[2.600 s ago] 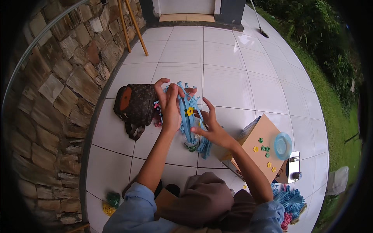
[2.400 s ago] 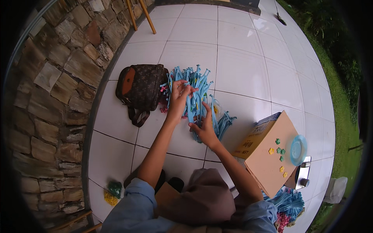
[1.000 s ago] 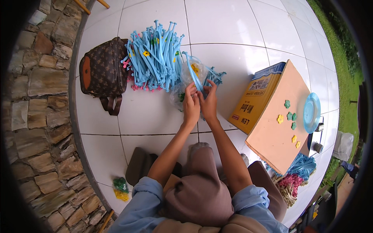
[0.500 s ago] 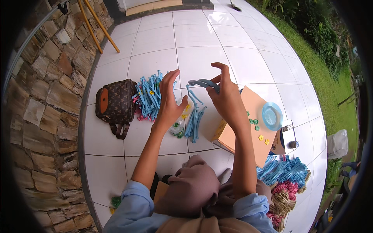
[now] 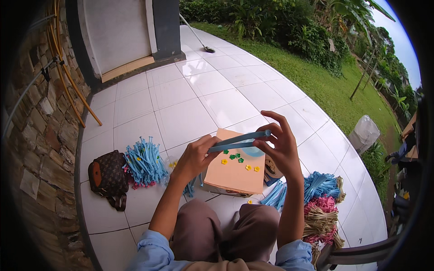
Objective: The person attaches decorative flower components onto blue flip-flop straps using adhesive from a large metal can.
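Observation:
Two thin light blue strips [image 5: 239,139], joined or lying close together, stretch between my hands above a cardboard-topped box. My left hand [image 5: 192,158] is closed on them at one end, its fingertips pinched. At the other end, my right hand [image 5: 281,147] grips them between thumb and fingers, with its index finger raised and bent. Beneath, small green flowers [image 5: 240,160] and yellow flowers [image 5: 248,167] lie on the sheet of cardboard [image 5: 233,178]. A clear light blue bowl [image 5: 255,151] is partly hidden behind the strips and my right hand.
To the left, a brown patterned backpack [image 5: 108,174] leans by a pile of blue strips [image 5: 145,162]. At right lie bundles of blue strips [image 5: 318,187] and pink-and-beige bundles [image 5: 320,214]. A stone wall [image 5: 40,180] bounds the left; grass [image 5: 271,67] borders the tiles.
My left hand, open and apart before, now grips the strips that my right hand held alone. Both hands have come down over the box. The view has tilted up and turned right.

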Available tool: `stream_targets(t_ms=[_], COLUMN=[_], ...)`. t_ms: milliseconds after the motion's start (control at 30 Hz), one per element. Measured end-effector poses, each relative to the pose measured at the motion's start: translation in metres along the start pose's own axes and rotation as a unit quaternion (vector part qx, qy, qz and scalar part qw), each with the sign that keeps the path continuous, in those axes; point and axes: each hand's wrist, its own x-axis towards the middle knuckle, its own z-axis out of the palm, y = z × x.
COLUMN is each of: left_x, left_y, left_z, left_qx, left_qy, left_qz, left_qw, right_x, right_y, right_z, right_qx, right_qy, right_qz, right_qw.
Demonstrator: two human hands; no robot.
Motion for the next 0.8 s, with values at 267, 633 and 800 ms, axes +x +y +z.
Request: stream_targets(t_ms=[267,633,800], left_x=[-0.03,-0.026,-0.023], left_y=[0.035,0.033,0.049], left_z=[0.024,0.017,0.009], left_qx=[0.011,-0.445,-0.323], left_qy=[-0.044,0.083,-0.006], left_qz=[-0.022,-0.227,-0.193], left_qw=[0.999,0.863,0.926], right_x=[-0.047,-0.048,-0.053], right_y=[0.027,0.042,0.045], right_z=[0.0,-0.003,-0.016], right_qx=[0.127,0.141,0.165], right_qy=[0.079,0.212,0.221], right_qz=[-0.032,-0.012,0.0], right_qw=[0.988,0.967,0.961])
